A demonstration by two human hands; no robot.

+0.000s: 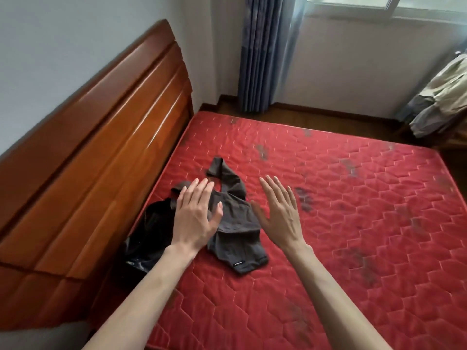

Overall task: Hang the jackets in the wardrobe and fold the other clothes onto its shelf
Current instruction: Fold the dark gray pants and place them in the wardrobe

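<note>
A dark grey garment (236, 238) lies crumpled on the red quilted mattress (341, 223), one sleeve stretching toward the far side. To its left, against the headboard, a shiny black garment (149, 233) lies bunched. My left hand (195, 215) is flat with straight fingers over the grey garment's upper left part. With its fingers spread and straight, my right hand (280, 210) hovers just right of the grey garment and holds nothing.
A tall wooden headboard (101, 137) runs along the mattress's left side. Blue curtains (265, 54) hang in the far corner under a window. Pale clothes (439, 97) hang at the far right edge, above the wooden floor (328, 120).
</note>
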